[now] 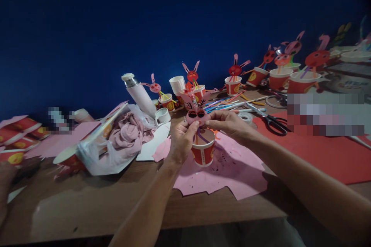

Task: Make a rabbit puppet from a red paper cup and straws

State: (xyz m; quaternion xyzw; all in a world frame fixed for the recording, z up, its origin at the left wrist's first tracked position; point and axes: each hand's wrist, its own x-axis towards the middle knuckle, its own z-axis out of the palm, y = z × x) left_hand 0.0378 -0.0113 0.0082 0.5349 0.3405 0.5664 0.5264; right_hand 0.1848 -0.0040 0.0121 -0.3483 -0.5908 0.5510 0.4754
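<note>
In the middle, a pink paper rabbit head [196,116] with dark eyes and tall ears stands above a red paper cup [203,153]. My left hand [185,135] pinches the head's lower left edge, thumb on its front. From the other side, my right hand [222,122] has its thumb and forefinger closed on the head's right edge. Orange and purple straws run from below the head into the cup. Under the cup lies a ragged pink paper sheet [232,177] with dark specks.
Scissors [274,123] lie on red paper [315,150] at right. Several straws [220,104], a roll of clear tape [245,118] and finished rabbit cups [233,84] stand or lie behind. A flask [142,98] and a plastic bag [101,160] are left. Another person's hand [5,185] shows far left.
</note>
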